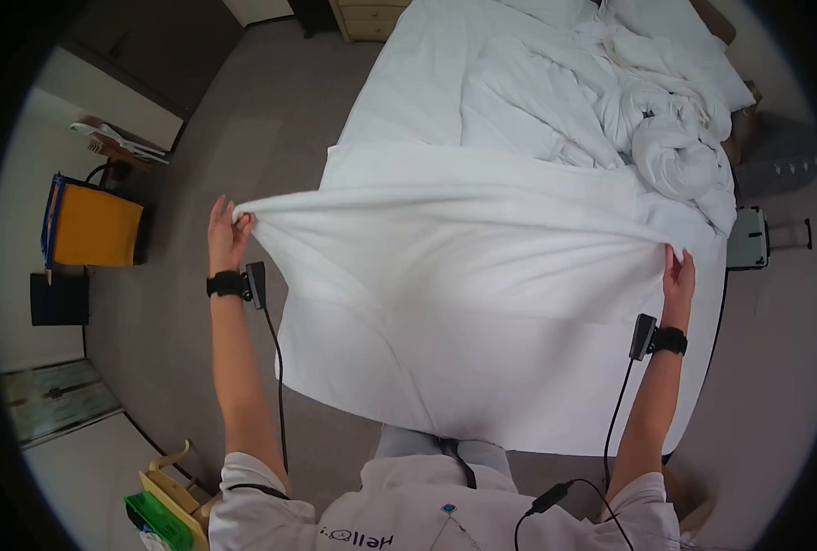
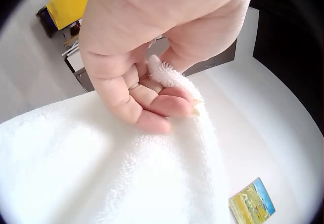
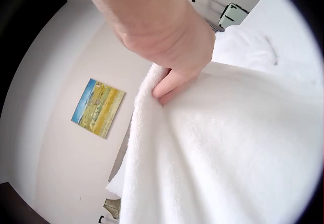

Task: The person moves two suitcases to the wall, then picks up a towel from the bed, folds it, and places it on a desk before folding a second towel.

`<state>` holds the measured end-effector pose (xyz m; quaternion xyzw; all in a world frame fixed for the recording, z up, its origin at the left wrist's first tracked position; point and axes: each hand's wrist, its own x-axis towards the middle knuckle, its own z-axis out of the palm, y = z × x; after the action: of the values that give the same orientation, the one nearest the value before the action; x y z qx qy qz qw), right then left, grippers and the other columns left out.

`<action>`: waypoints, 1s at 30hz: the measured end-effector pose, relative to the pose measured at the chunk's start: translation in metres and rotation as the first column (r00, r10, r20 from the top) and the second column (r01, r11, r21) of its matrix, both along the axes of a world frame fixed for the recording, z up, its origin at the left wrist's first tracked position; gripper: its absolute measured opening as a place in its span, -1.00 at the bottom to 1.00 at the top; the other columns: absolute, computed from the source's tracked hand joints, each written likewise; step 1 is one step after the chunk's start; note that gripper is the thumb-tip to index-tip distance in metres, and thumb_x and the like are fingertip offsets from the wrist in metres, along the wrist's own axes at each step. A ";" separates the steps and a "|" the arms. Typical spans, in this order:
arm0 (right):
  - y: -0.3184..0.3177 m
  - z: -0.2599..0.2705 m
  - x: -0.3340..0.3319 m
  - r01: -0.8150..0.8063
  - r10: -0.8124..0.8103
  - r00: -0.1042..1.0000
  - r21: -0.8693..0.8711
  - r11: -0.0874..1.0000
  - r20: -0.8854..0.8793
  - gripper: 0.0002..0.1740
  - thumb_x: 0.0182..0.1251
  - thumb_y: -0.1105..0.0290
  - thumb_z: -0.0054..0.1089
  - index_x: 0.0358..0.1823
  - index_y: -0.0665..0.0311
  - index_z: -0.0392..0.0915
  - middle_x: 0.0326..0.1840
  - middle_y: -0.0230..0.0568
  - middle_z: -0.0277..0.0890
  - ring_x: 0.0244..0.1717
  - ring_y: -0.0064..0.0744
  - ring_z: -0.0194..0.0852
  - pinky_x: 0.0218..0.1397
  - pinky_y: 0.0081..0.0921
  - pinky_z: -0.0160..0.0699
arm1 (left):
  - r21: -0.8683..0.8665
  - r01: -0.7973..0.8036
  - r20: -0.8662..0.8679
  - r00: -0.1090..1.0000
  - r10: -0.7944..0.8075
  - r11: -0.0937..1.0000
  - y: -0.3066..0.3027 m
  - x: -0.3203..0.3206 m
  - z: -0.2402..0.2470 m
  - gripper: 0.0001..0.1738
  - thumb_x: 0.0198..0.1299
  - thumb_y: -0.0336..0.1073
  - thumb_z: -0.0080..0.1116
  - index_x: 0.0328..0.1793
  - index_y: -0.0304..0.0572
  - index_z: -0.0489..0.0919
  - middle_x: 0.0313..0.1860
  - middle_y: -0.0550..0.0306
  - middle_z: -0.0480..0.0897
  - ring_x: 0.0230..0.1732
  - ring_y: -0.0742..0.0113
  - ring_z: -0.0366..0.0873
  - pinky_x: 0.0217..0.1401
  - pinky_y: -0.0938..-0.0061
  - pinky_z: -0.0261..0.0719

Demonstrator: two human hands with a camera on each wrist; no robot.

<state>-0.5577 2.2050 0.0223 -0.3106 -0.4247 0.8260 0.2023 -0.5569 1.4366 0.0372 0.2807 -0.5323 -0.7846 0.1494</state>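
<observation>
A large white terry towel (image 1: 464, 253) is stretched wide between my two hands over the near part of the bed. At its left corner, my left hand (image 1: 229, 234) pinches the edge between thumb and fingers; in the left wrist view the looped pile of the towel (image 2: 152, 183) runs through the curled fingers (image 2: 154, 122). My right hand (image 1: 677, 277) grips the opposite corner, and the right wrist view has its fingertips (image 3: 169, 90) pressed into the cloth. Soft folds spread inward from both corners. The towel's lower part overlaps the white bed sheet (image 1: 418, 101) in the head view.
A rumpled duvet (image 1: 565, 110) lies bunched on the far right of the bed. To the left, beyond grey carpet (image 1: 252, 119), stands a yellow-orange box (image 1: 96, 225). A pale green suitcase (image 1: 746, 239) sits right of the bed. Camera cables (image 1: 280, 367) hang beside the arms.
</observation>
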 end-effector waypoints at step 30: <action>-0.055 -0.209 0.062 0.089 -0.234 0.876 0.336 0.938 0.421 -0.38 0.02 0.28 0.26 0.09 0.38 0.26 0.03 -0.19 0.34 -0.01 -0.21 0.32 -0.02 -0.29 0.39 | -0.344 -0.312 0.390 0.811 0.436 0.886 0.067 0.053 -0.264 -0.27 -0.02 -0.13 0.22 0.18 -0.46 0.23 0.02 -0.23 0.39 0.04 0.06 0.36 0.13 0.36 0.28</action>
<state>-0.4962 2.1497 -0.1866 -0.4947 -0.5551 0.6342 0.2120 -0.5035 1.5035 -0.2270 0.5345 -0.5852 -0.5730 0.2088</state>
